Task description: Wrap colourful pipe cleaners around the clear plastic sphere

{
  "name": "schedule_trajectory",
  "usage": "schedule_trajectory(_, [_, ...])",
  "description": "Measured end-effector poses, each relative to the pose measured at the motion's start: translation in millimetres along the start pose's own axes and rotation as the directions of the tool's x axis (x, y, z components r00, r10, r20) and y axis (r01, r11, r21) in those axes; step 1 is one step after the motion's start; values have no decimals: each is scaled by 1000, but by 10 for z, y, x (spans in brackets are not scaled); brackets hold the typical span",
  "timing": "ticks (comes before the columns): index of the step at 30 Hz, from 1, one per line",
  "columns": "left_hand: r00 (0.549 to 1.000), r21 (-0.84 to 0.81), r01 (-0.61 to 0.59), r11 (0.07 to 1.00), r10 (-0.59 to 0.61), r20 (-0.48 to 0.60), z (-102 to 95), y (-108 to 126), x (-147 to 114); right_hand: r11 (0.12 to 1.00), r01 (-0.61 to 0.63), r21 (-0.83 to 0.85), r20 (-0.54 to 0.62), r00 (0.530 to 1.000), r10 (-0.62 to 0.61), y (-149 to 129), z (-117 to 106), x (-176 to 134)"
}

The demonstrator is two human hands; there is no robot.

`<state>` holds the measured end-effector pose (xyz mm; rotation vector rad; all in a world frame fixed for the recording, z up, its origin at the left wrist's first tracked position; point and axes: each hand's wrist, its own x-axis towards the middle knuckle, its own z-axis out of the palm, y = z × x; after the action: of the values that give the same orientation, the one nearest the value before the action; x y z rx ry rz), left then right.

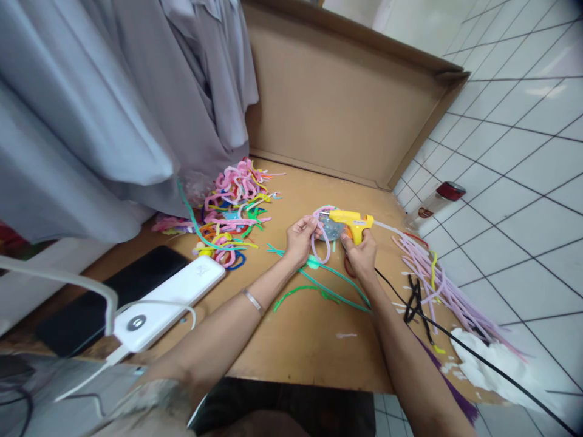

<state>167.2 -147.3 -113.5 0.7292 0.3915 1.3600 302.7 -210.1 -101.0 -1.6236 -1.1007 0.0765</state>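
My right hand point(363, 255) is wrapped round the handle of a yellow hot glue gun point(350, 220), its nozzle pointing left. Pinched in the fingers of my left hand point(300, 238) is a looped lilac pipe cleaner point(322, 254). The nozzle tip is close to the upper part of that loop; whether they touch I cannot tell. Behind the gun and loop lies a round, clear bluish object point(332, 229), partly hidden. Teal pipe cleaners point(334, 286) stretch over the table between my forearms, and a bright green one point(296, 292) curves nearer to me.
A tangled heap of colourful pipe cleaners point(237, 194) lies at left, by a white power bank point(170, 303) and a black phone point(113, 300). Lilac stems point(450, 291) lie right, near a red-capped bottle point(432, 206). The gun's black cord point(483, 367) runs past my right arm. Cardboard point(337, 103) stands behind.
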Motion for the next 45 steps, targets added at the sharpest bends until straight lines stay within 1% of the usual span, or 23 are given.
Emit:
schedule_trajectory(5, [1000,28,-7,1000,7,14,3,-6,-4,1000,-3,-19,-18,1000,3,28,4,11])
schedule_trajectory(8, [1000,37,-14,999,13,26,5,-5,-9,1000,15,-3,-46,999,-15,28,-1,22])
schedule_trajectory(11, [1000,51,-13,999,12,14,2,-7,-8,999,31,19,-69,997,-30,5,-7,24])
schedule_trajectory(14, [1000,51,-13,999,12,13,-1,-9,-7,1000,8,22,-58,998,-7,-10,-2,10])
schedule_trajectory(19, [1000,32,27,999,-28,15,23,11,-25,999,-17,36,0,1000,17,14,43,-30])
schedule_trajectory(24, [995,-5,92,996,-92,36,78,61,-72,1000,-13,26,-20,1000,14,15,58,-41])
schedule_trajectory(27, [993,13,106,994,-107,57,89,74,-88,1000,-19,-2,-55,998,19,-28,5,-2])
schedule_trajectory(30, [993,23,102,995,-103,52,72,63,-76,995,-73,-70,-122,990,65,-45,-110,100])
schedule_trajectory(32, [995,26,87,996,-88,47,54,47,-62,983,-122,-138,-174,980,98,-3,-216,197])
schedule_trajectory(35, [997,30,54,998,-55,57,33,21,-54,929,-206,-307,-241,961,134,152,-386,334])
schedule_trajectory(37, [996,31,46,998,-49,73,25,7,-60,844,-270,-463,-257,952,164,289,-480,395])
schedule_trajectory(39, [996,41,51,998,-54,74,20,-2,-69,752,-347,-561,-274,934,227,421,-540,429])
schedule_trajectory(42, [996,73,52,996,-57,72,11,-10,-76,670,-444,-594,-306,896,322,577,-568,452])
schedule_trajectory(45, [996,101,40,994,-49,80,-1,-23,-79,651,-471,-596,-312,882,352,672,-563,464])
